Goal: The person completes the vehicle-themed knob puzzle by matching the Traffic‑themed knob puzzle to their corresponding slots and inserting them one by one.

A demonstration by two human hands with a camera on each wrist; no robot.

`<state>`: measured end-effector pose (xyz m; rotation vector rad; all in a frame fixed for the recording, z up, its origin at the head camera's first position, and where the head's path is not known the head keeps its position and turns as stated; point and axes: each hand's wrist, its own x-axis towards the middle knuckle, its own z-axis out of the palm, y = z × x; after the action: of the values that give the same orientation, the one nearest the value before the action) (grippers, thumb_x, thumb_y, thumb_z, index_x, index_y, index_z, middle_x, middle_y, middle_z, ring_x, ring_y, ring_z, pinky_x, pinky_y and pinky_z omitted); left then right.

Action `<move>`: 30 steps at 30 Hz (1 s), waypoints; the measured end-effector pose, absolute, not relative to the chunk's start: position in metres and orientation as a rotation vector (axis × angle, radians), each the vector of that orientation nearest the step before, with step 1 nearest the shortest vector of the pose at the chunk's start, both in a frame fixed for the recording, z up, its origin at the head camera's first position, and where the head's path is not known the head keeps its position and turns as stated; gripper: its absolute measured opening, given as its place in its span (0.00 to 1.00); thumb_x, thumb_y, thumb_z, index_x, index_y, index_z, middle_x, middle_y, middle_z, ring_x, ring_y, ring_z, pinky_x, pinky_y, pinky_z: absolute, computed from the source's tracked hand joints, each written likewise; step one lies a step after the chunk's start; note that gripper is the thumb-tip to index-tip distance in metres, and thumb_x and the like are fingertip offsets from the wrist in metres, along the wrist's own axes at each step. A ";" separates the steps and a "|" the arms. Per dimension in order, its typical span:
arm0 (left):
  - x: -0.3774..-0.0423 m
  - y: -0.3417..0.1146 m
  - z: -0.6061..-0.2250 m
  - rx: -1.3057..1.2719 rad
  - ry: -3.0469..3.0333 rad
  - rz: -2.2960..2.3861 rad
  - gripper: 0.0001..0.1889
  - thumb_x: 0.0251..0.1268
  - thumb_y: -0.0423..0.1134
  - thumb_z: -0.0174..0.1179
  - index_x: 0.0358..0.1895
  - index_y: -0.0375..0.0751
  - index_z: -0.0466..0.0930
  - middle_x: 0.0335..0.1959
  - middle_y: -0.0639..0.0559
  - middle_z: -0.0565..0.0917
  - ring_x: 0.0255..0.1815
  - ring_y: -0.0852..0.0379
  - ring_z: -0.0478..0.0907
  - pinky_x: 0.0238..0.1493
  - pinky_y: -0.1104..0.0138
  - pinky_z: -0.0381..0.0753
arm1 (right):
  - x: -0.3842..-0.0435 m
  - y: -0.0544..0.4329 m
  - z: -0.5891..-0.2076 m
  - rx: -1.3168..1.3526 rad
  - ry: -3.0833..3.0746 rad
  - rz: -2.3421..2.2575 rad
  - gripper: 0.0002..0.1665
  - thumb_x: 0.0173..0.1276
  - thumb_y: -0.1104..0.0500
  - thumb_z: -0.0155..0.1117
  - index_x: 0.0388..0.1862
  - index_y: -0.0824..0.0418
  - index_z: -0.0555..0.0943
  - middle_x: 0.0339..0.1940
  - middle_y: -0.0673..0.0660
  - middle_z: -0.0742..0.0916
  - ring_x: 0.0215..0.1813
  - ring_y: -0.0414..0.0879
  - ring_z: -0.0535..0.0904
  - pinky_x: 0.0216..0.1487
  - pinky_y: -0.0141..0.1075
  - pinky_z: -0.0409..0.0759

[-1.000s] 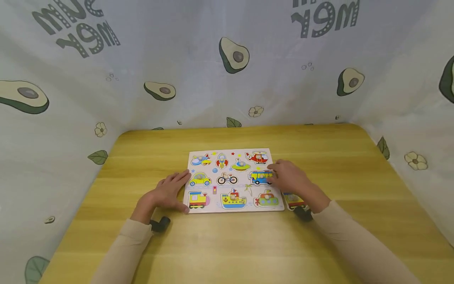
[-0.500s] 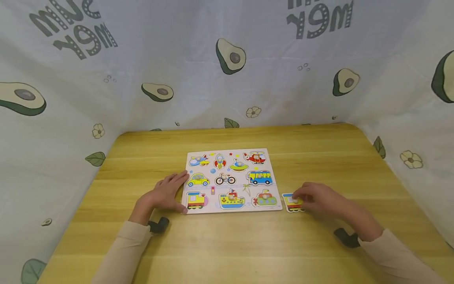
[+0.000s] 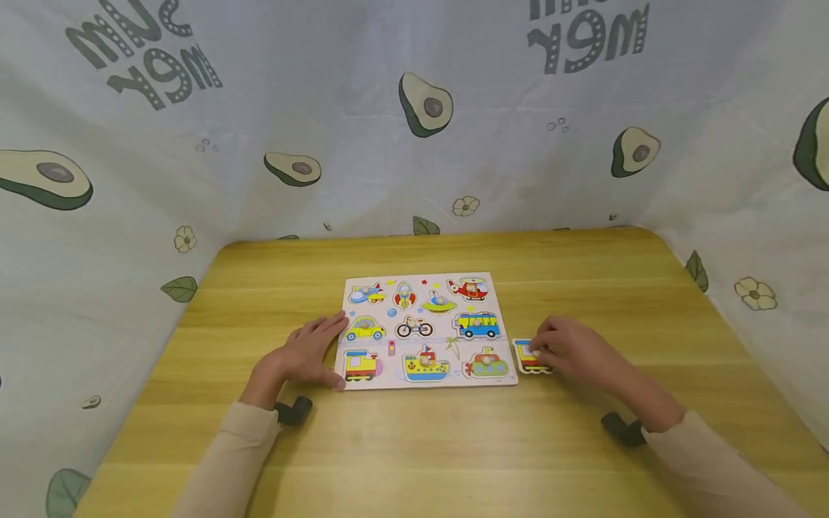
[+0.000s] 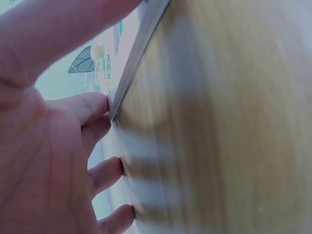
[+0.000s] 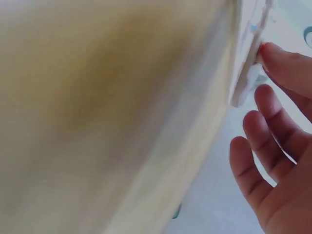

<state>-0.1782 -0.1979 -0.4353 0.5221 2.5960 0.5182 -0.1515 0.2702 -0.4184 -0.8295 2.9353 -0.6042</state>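
Note:
The white peg puzzle board [image 3: 392,370] lies flat on the table, its vehicle pictures including a yellow car [image 3: 365,329], a blue bus [image 3: 477,325] and a boat [image 3: 425,365]. Along the board's left side my left hand [image 3: 303,355] rests with fingers spread, thumb and fingertips at the edge. In the left wrist view, that board edge [image 4: 139,53] runs by the fingers. Just off the board's lower right side, my right hand [image 3: 578,351] pinches a train puzzle piece [image 3: 526,356] by its knob. The right wrist view shows the piece [image 5: 246,73] tilted, edge-on, at the thumb.
Wooden table [image 3: 414,453] extends all around the board. A hanging cloth with avocado prints [image 3: 425,104] closes off the back and both sides. Dark wrist mounts [image 3: 294,411] sit at the cuffs.
My right hand has left the bus area of the board, moved right to the train piece and taken its knob; the piece has shifted slightly away from me. The left hand stays put.

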 end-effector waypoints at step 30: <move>-0.181 -0.202 -0.425 0.526 2.498 0.490 0.61 0.45 0.53 0.76 0.80 0.42 0.46 0.83 0.44 0.45 0.82 0.33 0.41 0.75 0.32 0.44 | -0.169 0.055 -0.420 -1.040 2.776 -0.623 0.04 0.63 0.57 0.72 0.36 0.52 0.90 0.41 0.50 0.86 0.43 0.44 0.78 0.38 0.33 0.77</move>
<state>-0.1809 -0.2019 -0.4252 0.5260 2.4979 0.4905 -0.1695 0.0552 -0.4197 -1.0405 2.7759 -0.6227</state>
